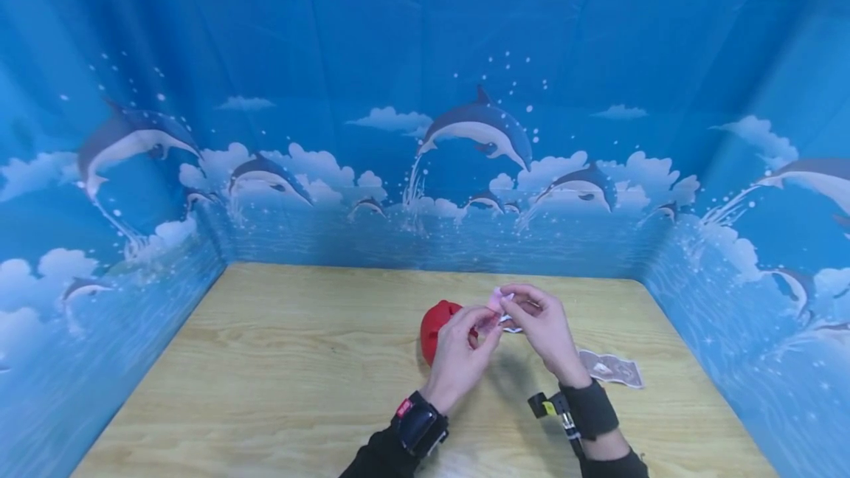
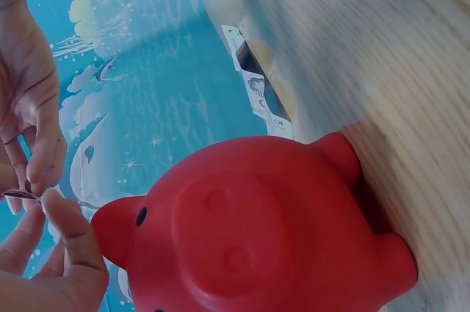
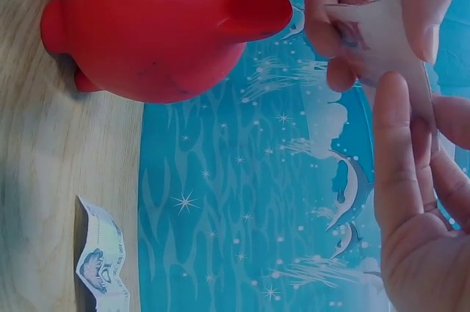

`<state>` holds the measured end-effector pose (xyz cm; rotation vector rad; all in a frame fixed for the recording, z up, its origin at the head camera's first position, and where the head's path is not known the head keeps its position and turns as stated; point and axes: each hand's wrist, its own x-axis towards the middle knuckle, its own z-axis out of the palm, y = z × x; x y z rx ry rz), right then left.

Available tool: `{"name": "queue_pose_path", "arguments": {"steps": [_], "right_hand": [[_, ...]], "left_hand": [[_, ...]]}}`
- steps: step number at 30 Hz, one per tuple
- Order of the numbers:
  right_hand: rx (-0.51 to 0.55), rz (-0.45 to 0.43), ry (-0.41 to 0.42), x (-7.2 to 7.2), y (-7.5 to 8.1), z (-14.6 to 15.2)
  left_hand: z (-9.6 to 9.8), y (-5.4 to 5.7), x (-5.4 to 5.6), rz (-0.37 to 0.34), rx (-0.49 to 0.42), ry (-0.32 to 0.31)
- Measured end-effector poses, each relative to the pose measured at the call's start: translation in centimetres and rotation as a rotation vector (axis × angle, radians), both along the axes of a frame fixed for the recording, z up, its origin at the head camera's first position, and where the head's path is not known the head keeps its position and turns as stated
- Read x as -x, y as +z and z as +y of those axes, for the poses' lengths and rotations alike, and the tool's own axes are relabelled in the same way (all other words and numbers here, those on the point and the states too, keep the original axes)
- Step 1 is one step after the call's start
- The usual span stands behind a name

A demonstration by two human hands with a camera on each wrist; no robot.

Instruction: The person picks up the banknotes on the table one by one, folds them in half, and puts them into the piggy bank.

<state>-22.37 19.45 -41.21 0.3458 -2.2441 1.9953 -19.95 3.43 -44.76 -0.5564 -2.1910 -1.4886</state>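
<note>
Both hands meet above the table, just beside a red piggy bank (image 1: 434,330). Between their fingertips they pinch a small folded banknote (image 3: 389,44), pale pinkish with some print. My left hand (image 1: 458,356) grips it from the left, close to the pig's side. From the right, my right hand (image 1: 546,327) has thumb and fingers on the same note. The left wrist view shows the piggy bank (image 2: 250,231) standing on its feet, snout toward that camera. Only a thin edge of the note shows there.
A creased banknote (image 1: 614,369) lies on the wooden table (image 1: 299,360) to the right of the right wrist. Another note (image 1: 512,328) lies behind the hands, partly hidden. A blue dolphin-print curtain (image 1: 372,57) encloses the table's back and sides.
</note>
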Motion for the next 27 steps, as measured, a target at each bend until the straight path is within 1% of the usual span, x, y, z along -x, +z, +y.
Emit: {"name": "queue_pose_path", "arguments": {"steps": [11, 18, 24, 27], "right_hand": [[-0.013, 0.002, -0.014, 0.17, -0.09, -0.04], [0.020, -0.008, 0.000, 0.11, -0.18, -0.08], [0.036, 0.029, 0.036, 0.06, -0.31, -0.07], [0.039, 0.030, 0.036, 0.10, -0.30, -0.09]], "left_hand": [[-0.20, -0.04, 0.13, 0.073, -0.035, 0.009], [-0.26, -0.16, 0.19, 0.132, -0.006, 0.049], [-0.29, -0.20, 0.16, 0.157, 0.018, 0.083], [-0.30, -0.22, 0.21, 0.180, 0.030, 0.094]]}}
